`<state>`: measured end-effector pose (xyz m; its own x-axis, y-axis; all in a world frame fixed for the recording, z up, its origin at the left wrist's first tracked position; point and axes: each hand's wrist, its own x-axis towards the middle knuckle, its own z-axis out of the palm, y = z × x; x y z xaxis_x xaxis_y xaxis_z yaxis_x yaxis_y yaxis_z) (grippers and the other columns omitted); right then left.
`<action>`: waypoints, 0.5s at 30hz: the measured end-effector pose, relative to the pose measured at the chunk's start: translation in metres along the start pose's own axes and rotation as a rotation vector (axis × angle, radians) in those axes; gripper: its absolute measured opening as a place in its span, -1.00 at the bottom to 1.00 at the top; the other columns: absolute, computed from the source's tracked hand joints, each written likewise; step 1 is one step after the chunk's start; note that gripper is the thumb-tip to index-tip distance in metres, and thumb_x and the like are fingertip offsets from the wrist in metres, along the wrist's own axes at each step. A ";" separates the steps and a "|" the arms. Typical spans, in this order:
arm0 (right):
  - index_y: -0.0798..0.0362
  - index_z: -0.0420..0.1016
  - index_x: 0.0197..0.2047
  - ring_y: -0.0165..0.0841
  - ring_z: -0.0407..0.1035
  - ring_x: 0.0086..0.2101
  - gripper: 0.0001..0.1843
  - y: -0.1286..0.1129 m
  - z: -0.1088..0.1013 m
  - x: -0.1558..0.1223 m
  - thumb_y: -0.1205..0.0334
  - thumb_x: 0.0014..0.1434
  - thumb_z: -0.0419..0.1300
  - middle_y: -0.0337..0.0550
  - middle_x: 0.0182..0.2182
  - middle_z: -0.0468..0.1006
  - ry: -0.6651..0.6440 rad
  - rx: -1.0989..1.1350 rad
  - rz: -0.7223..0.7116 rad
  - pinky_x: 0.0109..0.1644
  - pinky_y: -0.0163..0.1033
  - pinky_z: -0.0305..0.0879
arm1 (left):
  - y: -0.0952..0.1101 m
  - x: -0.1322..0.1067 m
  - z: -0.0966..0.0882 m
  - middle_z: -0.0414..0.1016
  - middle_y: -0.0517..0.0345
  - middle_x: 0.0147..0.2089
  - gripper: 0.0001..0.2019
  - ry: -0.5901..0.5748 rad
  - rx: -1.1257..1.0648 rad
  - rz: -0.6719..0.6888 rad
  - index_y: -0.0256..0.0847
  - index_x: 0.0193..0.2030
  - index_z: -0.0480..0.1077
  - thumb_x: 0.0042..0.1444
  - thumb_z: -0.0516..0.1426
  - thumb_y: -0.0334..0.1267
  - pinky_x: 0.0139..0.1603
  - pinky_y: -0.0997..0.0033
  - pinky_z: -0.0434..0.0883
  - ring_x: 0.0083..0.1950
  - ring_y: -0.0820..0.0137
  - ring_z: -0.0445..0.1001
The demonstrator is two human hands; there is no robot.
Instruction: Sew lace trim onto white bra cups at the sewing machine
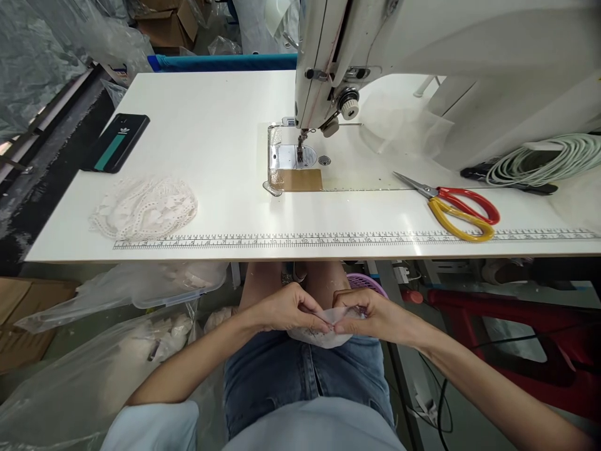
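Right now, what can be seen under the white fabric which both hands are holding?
Below the edge of the white fabric, blue denim shows. Whatever lies directly beneath is covered by the fabric and fingers; whether the fabric touches the denim cannot be told.

White rectangular tabletop bears white sewing machine. From its presser foot: red-and-yellow-handled steel scissors, four o'clock; white lace bundle, eight; black teal-striped slab, nine.

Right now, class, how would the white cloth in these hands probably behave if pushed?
The white cloth would likely crumple, since it bunches between the left hand and right hand. It seems light, looking thin and sheer.
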<state>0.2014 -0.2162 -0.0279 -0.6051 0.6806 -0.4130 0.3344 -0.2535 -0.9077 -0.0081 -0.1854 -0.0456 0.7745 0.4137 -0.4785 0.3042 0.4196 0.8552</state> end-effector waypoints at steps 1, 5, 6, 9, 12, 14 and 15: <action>0.13 0.45 -0.45 -0.46 0.19 -0.48 -0.68 0.000 0.000 0.000 0.00 0.06 0.24 -0.27 -0.53 0.32 0.007 0.005 0.011 -0.44 -0.35 0.10 | 0.000 -0.001 -0.001 0.53 0.10 -0.47 -0.73 -0.004 0.003 0.003 -0.34 -0.30 0.57 -0.11 0.27 -0.18 -0.42 0.54 0.25 -0.47 0.50 0.32; 0.11 0.42 -0.49 -0.52 0.10 -0.58 -0.66 0.000 -0.004 -0.002 -0.02 0.02 0.25 -0.33 -0.60 0.25 0.022 0.095 0.096 -0.55 -0.38 0.05 | -0.003 -0.007 -0.009 0.52 0.14 -0.48 -0.75 -0.015 0.027 -0.031 -0.31 -0.29 0.57 -0.09 0.26 -0.19 -0.44 0.57 0.23 -0.47 0.52 0.32; 0.11 0.42 -0.49 -0.52 0.09 -0.59 -0.66 0.001 -0.005 -0.003 -0.02 0.01 0.26 -0.33 -0.61 0.24 0.031 0.115 0.116 -0.57 -0.38 0.04 | -0.005 -0.008 -0.011 0.51 0.14 -0.49 -0.76 -0.007 0.036 -0.044 -0.30 -0.30 0.57 -0.10 0.26 -0.20 -0.44 0.58 0.23 -0.47 0.53 0.32; 0.11 0.42 -0.51 -0.52 0.08 -0.58 -0.67 0.006 -0.009 -0.006 -0.01 -0.03 0.29 -0.34 -0.62 0.23 0.055 0.151 0.142 -0.56 -0.38 0.02 | -0.008 -0.010 -0.014 0.52 0.14 -0.49 -0.76 0.029 0.053 -0.057 -0.30 -0.31 0.57 -0.10 0.26 -0.19 -0.44 0.59 0.24 -0.47 0.52 0.34; 0.12 0.41 -0.52 -0.50 0.09 -0.56 -0.67 0.012 -0.011 -0.008 0.00 -0.02 0.29 -0.33 -0.61 0.24 0.064 0.184 0.141 -0.53 -0.38 0.00 | -0.005 -0.011 -0.013 0.55 0.12 -0.45 -0.76 0.033 0.045 -0.049 -0.29 -0.30 0.58 -0.09 0.26 -0.18 -0.42 0.58 0.27 -0.44 0.49 0.38; 0.12 0.43 -0.50 -0.50 0.11 -0.54 -0.68 0.015 -0.011 -0.010 0.01 -0.01 0.29 -0.32 -0.59 0.26 0.063 0.195 0.137 -0.51 -0.38 0.02 | -0.003 -0.012 -0.012 0.55 0.10 -0.45 -0.75 0.030 0.036 -0.049 -0.29 -0.30 0.58 -0.09 0.26 -0.18 -0.41 0.58 0.28 -0.44 0.49 0.39; 0.12 0.43 -0.50 -0.49 0.12 -0.53 -0.69 0.016 -0.011 -0.011 0.02 -0.01 0.29 -0.31 -0.58 0.28 0.059 0.197 0.132 -0.48 -0.37 0.04 | -0.002 -0.012 -0.011 0.56 0.09 -0.45 -0.75 0.029 0.030 -0.050 -0.30 -0.29 0.58 -0.09 0.26 -0.19 -0.41 0.57 0.28 -0.45 0.48 0.39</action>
<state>0.2212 -0.2197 -0.0370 -0.5207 0.6702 -0.5288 0.2568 -0.4678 -0.8457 -0.0243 -0.1821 -0.0434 0.7417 0.4164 -0.5258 0.3589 0.4160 0.8356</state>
